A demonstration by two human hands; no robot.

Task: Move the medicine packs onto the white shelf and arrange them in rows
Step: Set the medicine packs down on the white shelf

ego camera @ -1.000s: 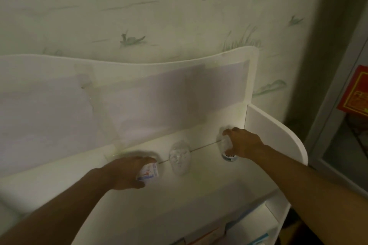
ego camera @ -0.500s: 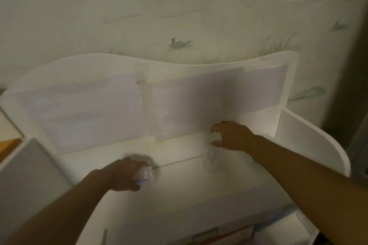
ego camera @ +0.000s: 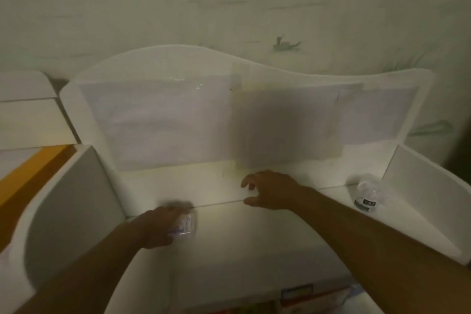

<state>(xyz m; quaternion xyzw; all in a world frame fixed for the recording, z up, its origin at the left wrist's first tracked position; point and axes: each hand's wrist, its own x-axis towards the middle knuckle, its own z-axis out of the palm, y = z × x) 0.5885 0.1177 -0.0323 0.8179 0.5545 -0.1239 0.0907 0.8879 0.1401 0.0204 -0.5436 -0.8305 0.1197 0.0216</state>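
White board makes up the shelf (ego camera: 254, 245), whose flat top is bounded by a tall wavy back panel (ego camera: 204, 64) and by a curved side wall at each end. A small medicine pack (ego camera: 185, 225) with pale, blue-marked print is gripped in the left hand (ego camera: 158, 227), the fingers being curled round it; pack and hand are seen low over the shelf top, left of the shelf's middle and just in front of the seam where the top meets the back panel, though whether the pack touches the surface cannot be told through the blur. The right hand (ego camera: 270, 190) is held near the shelf's middle, close against the foot of the back panel, with fingers and thumb spread apart and nothing between them. A second pack (ego camera: 367, 194), clear and crinkled with a dark label at its near end, is seen lying on the shelf top in the far right corner, beside the right side wall and well apart from both hands. Pale taped sheets (ego camera: 288, 127) are fixed across the back panel. An orange surface (ego camera: 28, 176) is visible beyond the shelf's left side wall, and coloured boxes (ego camera: 305, 296), too blurred to read, are glimpsed below the shelf's front edge. Wallpaper (ego camera: 285, 44) with faint green drawings is seen above the back panel.
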